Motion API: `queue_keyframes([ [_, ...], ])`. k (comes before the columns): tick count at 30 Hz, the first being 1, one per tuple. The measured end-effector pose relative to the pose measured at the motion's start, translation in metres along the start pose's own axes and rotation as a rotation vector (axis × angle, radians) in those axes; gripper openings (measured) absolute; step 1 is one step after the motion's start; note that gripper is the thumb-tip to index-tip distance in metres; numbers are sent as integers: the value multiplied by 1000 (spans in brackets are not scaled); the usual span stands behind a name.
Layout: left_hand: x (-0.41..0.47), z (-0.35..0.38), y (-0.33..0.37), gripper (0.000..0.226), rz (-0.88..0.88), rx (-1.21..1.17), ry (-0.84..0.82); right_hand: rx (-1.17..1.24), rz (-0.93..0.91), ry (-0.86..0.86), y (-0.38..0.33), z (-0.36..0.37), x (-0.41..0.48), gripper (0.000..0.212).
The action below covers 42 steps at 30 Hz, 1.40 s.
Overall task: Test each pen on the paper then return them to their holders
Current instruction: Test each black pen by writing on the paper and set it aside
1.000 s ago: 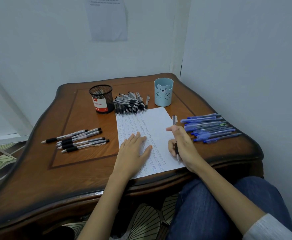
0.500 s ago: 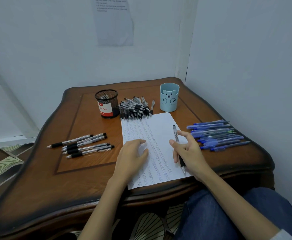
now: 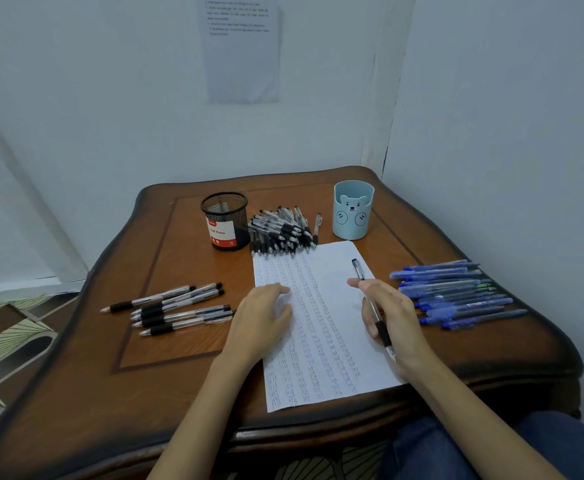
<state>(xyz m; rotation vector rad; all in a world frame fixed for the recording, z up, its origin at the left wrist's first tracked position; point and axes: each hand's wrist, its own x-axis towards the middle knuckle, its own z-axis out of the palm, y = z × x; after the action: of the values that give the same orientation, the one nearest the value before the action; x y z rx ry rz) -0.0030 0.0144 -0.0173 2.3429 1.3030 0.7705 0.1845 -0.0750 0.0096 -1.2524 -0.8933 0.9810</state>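
Note:
A white sheet of paper (image 3: 321, 341), covered in rows of pen marks, lies near the table's front edge. My left hand (image 3: 261, 320) rests flat on its left side. My right hand (image 3: 392, 317) holds a black-grip pen (image 3: 373, 311) lifted off the sheet, its tip pointing toward me. A black mesh holder (image 3: 224, 221) and a light blue bear holder (image 3: 352, 210) stand at the back. Between them lies a heap of black pens (image 3: 282, 230). Several black pens (image 3: 176, 308) lie to the left, several blue pens (image 3: 457, 294) to the right.
The wooden table (image 3: 93, 393) fills a corner between two pale walls. A printed sheet (image 3: 244, 46) hangs on the back wall. My knee in blue jeans (image 3: 491, 448) is under the front right edge. Patterned floor (image 3: 3, 337) shows on the left.
My right hand has raised the pen from the paper's lower right and turned it flatter, fingers loosening. The camera view has tilted up. My left hand stays on the paper.

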Motion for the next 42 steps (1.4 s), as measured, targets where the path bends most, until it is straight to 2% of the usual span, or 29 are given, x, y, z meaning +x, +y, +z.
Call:
queue_keyframes([
  [8,19,3,-11,21,20,41,33,14,8,-16,0,5,9,24],
  [13,19,5,-14,25,54,73,60,-24,-5,-47,2,9,12,26],
  [20,19,7,-15,26,69,81,76,231,118,-98,0,10,19,26],
  [33,18,7,-15,24,70,86,78,62,108,-135,-3,9,21,38],
  [39,17,5,-12,30,46,59,88,95,97,-181,-4,15,32,43],
  [42,17,4,-12,36,23,29,100,20,41,-149,-14,22,50,36],
])
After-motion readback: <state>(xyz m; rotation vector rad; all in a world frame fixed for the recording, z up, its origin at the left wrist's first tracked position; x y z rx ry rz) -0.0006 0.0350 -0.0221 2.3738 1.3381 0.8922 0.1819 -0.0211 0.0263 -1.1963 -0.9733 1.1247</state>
